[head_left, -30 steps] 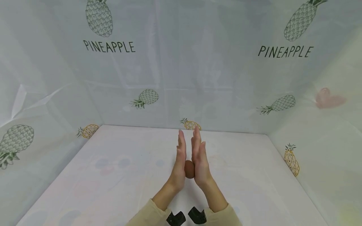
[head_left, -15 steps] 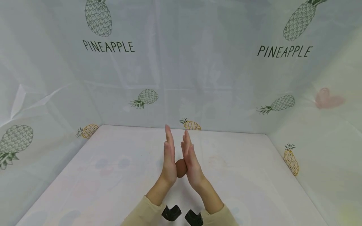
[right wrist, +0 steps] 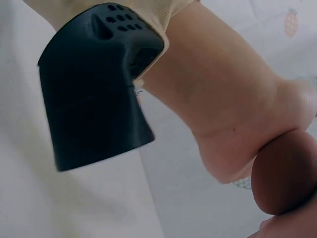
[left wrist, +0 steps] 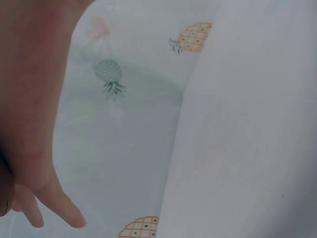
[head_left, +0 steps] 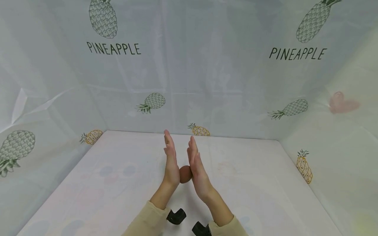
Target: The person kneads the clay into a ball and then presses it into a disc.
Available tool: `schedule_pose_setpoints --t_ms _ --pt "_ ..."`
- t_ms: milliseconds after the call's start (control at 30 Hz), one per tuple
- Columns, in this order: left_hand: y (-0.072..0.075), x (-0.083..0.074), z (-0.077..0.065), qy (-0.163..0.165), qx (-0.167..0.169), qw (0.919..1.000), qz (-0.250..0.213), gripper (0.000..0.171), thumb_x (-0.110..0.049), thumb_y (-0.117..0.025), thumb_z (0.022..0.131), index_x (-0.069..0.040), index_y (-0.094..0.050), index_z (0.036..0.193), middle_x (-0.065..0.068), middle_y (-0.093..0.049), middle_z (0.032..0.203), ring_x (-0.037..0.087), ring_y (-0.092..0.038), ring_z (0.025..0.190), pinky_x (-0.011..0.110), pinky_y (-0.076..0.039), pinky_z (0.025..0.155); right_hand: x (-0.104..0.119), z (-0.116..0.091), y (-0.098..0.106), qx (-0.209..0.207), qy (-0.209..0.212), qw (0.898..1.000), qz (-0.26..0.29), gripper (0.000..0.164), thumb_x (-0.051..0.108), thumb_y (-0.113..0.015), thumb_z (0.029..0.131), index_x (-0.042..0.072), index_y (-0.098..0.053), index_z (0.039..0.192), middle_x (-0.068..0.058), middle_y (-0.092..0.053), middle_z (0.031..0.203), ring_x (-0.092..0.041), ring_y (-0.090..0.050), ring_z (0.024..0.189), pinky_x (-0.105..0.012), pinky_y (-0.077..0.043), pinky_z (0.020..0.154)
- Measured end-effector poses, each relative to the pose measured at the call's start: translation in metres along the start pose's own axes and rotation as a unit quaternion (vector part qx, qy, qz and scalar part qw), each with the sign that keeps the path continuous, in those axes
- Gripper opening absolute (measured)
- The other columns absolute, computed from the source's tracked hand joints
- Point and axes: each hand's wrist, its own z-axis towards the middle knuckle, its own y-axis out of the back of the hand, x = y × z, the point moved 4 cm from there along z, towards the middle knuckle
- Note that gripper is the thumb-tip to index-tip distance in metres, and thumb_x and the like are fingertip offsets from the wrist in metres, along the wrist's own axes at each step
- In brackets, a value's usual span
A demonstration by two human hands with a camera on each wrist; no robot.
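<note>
In the head view, a brown clay-like ball (head_left: 185, 174) sits between my two upright palms above the table. My left hand (head_left: 170, 165) touches it from the left and my right hand (head_left: 198, 172) from the right. Both hands have straight fingers pointing away from me, apart at the tips. The right wrist view shows the smooth ball (right wrist: 285, 173) against the heel of my left hand (right wrist: 233, 114), with part of my right hand (right wrist: 297, 223) below. A hand with spread fingertips fills the left side of the left wrist view; the ball is mostly out of frame there.
A white table (head_left: 251, 183) with faint printed shapes lies below. Pale pineapple-print sheeting (head_left: 206, 82) hangs behind it and at both sides. Each wrist carries a black housing, one at the left wrist (head_left: 176, 216) and another at the right (head_left: 202, 228).
Both hands and the ball have shifted left. The left hand has swung out left, so the fingertips stand wider apart. The ball looks rounder than in the earliest frame and stays between the palms.
</note>
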Motion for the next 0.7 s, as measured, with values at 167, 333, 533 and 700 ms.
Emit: schedule_pose_setpoints --t_ms 167,333,533,700 --pt "-0.007 0.007 -0.002 0.015 0.026 0.9989 0.036 0.068 -0.053 -0.01 0.112 -0.025 0.014 0.17 -0.01 0.02 0.175 0.019 0.024 0.162 0.059 0.023 0.124 0.004 0.0 0.003 -0.019 0.029 0.999 -0.017 0.062 0.055 0.0 0.112 0.035 0.008 0.17 0.011 0.014 0.177 -0.025 0.012 0.164 -0.064 0.011 0.127" --pt "-0.015 0.012 -0.007 0.019 0.047 0.9974 0.051 0.071 -0.058 -0.008 0.111 -0.025 0.016 0.169 -0.01 0.022 0.175 0.018 0.024 0.161 0.06 0.023 0.124 0.009 0.0 0.007 -0.041 0.054 0.997 -0.026 0.062 0.05 0.0 0.113 0.031 0.008 0.171 0.008 0.013 0.177 -0.025 0.011 0.164 -0.062 0.012 0.127" --pt "-0.027 0.012 -0.015 0.013 0.088 0.9956 0.03 0.068 -0.056 -0.005 0.111 -0.027 0.017 0.169 -0.009 0.022 0.175 0.018 0.024 0.161 0.059 0.022 0.124 0.013 0.0 0.013 -0.063 0.071 0.995 -0.02 0.062 0.049 -0.002 0.114 0.029 0.008 0.171 0.014 0.012 0.177 -0.02 0.01 0.164 -0.061 0.013 0.128" --pt "-0.034 0.007 -0.021 0.018 0.121 0.9924 -0.008 0.07 -0.064 0.0 0.109 -0.032 0.017 0.168 -0.013 0.023 0.174 0.016 0.023 0.161 0.063 0.017 0.126 0.012 0.001 0.017 -0.063 0.07 0.996 -0.012 0.061 0.048 -0.002 0.114 0.031 0.008 0.171 0.012 0.015 0.177 -0.019 0.012 0.164 -0.061 0.015 0.127"
